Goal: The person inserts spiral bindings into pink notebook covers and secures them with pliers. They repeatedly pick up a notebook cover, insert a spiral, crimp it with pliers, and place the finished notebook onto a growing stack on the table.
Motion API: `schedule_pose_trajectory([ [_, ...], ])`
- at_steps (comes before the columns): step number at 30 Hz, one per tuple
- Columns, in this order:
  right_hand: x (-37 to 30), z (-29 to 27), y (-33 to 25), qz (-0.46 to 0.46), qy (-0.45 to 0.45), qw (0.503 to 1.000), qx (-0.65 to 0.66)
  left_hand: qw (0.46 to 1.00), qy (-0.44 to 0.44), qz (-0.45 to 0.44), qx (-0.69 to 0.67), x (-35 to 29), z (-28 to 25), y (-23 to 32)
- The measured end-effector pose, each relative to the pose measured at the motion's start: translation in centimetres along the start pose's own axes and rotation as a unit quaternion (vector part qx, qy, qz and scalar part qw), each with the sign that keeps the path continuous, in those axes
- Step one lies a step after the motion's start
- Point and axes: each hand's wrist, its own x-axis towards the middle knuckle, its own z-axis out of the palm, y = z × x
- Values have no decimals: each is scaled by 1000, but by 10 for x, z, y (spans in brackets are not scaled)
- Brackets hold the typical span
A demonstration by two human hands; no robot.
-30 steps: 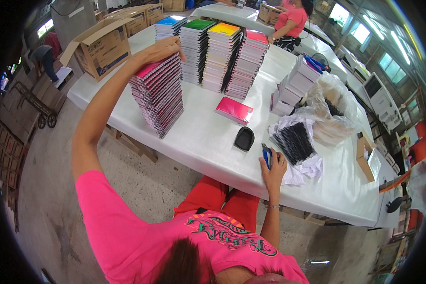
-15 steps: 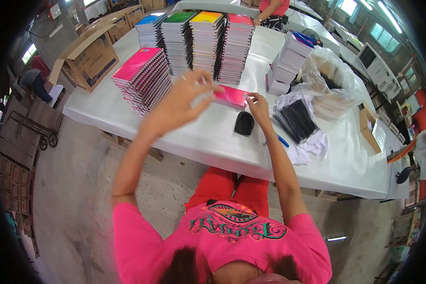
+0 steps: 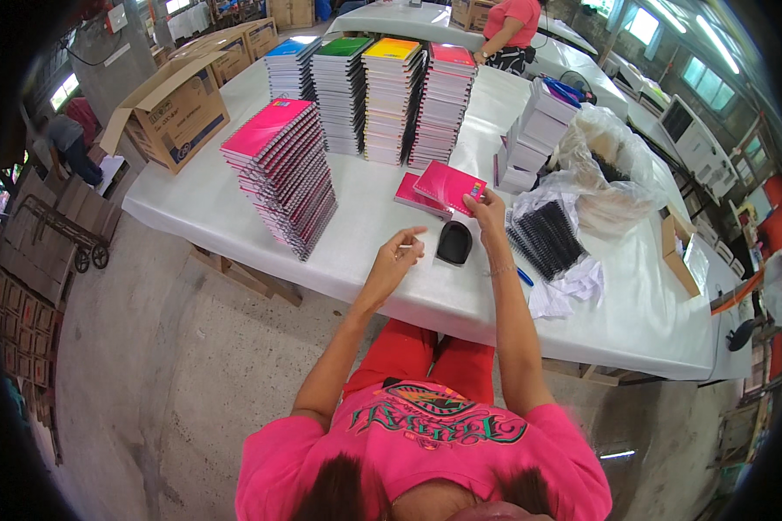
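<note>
My right hand (image 3: 487,214) pinches the corner of a pink notebook cover (image 3: 450,184), raised and tilted above the table. Beneath it lies a second pink piece (image 3: 420,196), partly hidden; whether the two are joined I cannot tell. My left hand (image 3: 396,266) hovers nearer the table's front edge, fingers apart and holding nothing. Between the hands sits a black rounded case (image 3: 453,243). To the left rises a tall, leaning stack of pink spiral notebooks (image 3: 280,178). Behind stand stacks with blue (image 3: 290,69), green (image 3: 340,95), yellow (image 3: 394,104) and red (image 3: 444,108) covers.
Black binding coils (image 3: 545,234) lie on white paper at right, beside a blue pen (image 3: 525,277). Farther back are white paper blocks (image 3: 530,139) and a clear plastic bag (image 3: 595,187). An open carton (image 3: 178,122) stands far left. Another person (image 3: 506,35) is across the table.
My left hand has come down from beside the pink stack toward the table's front edge. My right hand has lifted a pink cover off the table. The whole view has shifted slightly.
</note>
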Motion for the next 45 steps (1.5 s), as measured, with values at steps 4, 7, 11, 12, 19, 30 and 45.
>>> schedule_pose_trajectory([
  [4,-93,29,-52,-1,-37,941,335,985,102,8,-141,13,25,0],
  [7,-133,31,-50,17,-25,936,352,969,94,81,-212,23,49,-1],
  [11,-158,20,-36,50,-75,949,302,959,113,113,-233,15,61,7],
  [12,-155,7,-35,20,-60,974,220,962,113,111,-222,14,57,9],
  [19,-99,-148,-36,-198,250,905,-281,955,37,183,231,-7,0,56],
  [30,-80,-205,31,-69,226,786,-571,748,-6,206,631,-22,-2,22],
  [45,-72,-218,38,-80,204,868,-446,810,160,195,530,-32,25,0],
])
